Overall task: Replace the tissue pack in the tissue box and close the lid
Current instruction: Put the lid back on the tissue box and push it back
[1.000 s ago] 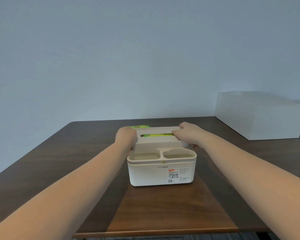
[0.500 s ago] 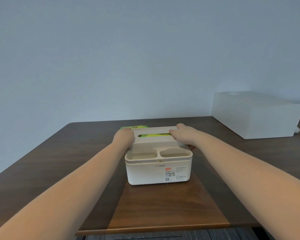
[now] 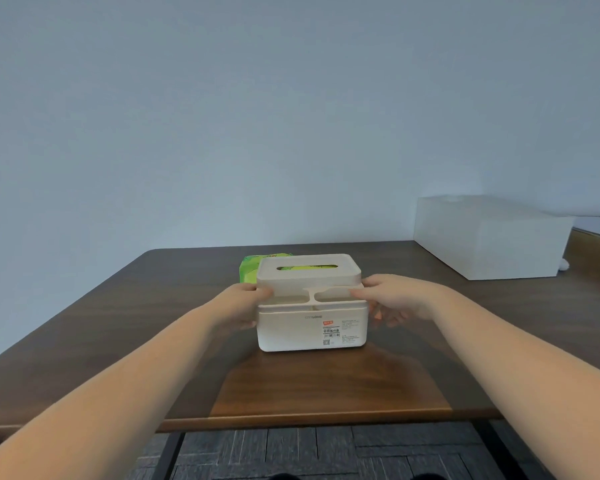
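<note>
Tissue box [image 3: 310, 327], counter [image 3: 118, 323]: your left hand [image 3: 240, 308] and right hand [image 3: 394, 299], moved down from the lid [image 3: 309, 268], now grip its sides; lid looks seated, task near complete.

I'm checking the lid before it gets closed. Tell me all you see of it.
The lid is cream, plastic-looking, with rounded corners and a long slot showing green. It is lifted off the box, roughly level. The left hand and right hand grip it at its two ends. A two-pocket tray hangs at its front.
</note>
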